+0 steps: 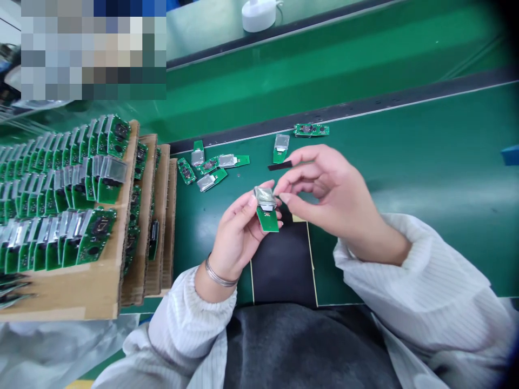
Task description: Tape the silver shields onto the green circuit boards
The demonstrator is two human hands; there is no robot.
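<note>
In my left hand [243, 216] is a small green circuit board [268, 220], gripped between thumb and fingers. A shiny rectangular display [265, 197] sits at the board's upper end and faces up. My right hand [324, 189] meets the display's right edge, with its thumb and a fingertip close together there. What that pinch holds, if anything, is too small to make out. A thin black strip [279, 166] lies at the tip of another right finger; whether it is held or only touched, I cannot tell. Below the hands is a black sheet [284, 265] with pale edges.
Several loose boards [206, 181] lie on the green table [405, 178] beyond my left hand. Two more lie farther back, one a board with a display [281, 148]. Cardboard racks [111, 281] packed with upright boards stand at the left. A raised ledge runs behind.
</note>
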